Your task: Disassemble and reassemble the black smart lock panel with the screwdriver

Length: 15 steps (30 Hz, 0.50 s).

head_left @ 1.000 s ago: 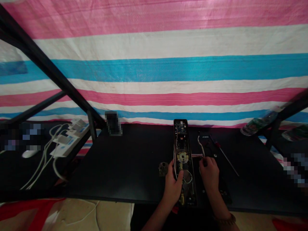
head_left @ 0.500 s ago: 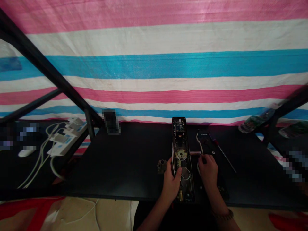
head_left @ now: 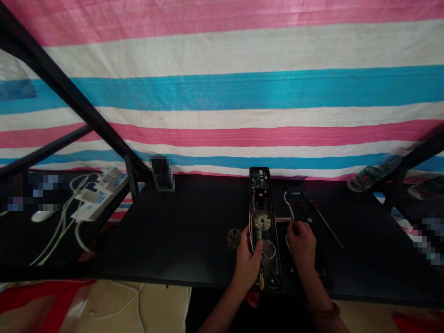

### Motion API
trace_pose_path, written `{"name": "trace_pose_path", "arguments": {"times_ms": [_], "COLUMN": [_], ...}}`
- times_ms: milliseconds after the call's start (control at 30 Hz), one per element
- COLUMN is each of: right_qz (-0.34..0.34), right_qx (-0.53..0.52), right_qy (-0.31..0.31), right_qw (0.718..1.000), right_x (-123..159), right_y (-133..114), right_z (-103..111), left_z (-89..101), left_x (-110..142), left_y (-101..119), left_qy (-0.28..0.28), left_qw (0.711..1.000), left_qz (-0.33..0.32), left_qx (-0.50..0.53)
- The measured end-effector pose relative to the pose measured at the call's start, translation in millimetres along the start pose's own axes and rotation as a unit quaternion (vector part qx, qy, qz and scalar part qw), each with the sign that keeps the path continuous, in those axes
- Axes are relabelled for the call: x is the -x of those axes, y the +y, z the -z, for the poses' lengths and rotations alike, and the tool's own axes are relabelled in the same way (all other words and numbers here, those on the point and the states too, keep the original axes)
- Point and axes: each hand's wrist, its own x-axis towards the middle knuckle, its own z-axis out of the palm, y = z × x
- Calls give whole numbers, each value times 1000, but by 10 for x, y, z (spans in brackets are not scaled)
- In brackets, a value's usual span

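Observation:
A long black device housing point(head_left: 273, 259) lies lengthwise before me, its inside facing up, showing a circuit board, a round metal part and thin looped wires. My left hand point(head_left: 249, 261) is wrapped around its left side, thumb over the edge. To its right, my right hand point(head_left: 303, 243) is closed with fingertips pinched on a white cable point(head_left: 288, 203), which runs up along the table. A thin metal rod point(head_left: 283, 219) spans from the housing toward these fingers. The fingertips' exact hold is small and dark. A small metal part point(head_left: 234, 238) lies left of the housing.
A screwdriver point(head_left: 326, 223) and small dark parts lie right of the right hand. Plastic bottles point(head_left: 364, 178) stand at the back right. At left are a power strip point(head_left: 95, 203) with white cords and a black frame bar point(head_left: 76, 101). A striped sheet point(head_left: 222, 92) hangs behind.
The view has shifted slightly. Both hands keep nearly the same position, and the right fingers are drawn a little closer together at the cable.

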Motion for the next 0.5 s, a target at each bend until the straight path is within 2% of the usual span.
{"name": "trace_pose_path", "arguments": {"times_ms": [300,500], "right_qz": [-15,-36], "right_qx": [-7,-26], "right_qy": [16,4], "right_qw": [1000,999], "right_x": [-7,-14], "right_y": [39,70], "right_z": [-43,-57], "left_z": [-2,7], "left_x": [19,16], "left_y": [24,-11], "left_qy": [1,-3], "left_qw": [1000,1000], "left_qz": [-16,-2], "left_qx": [-15,6]}}
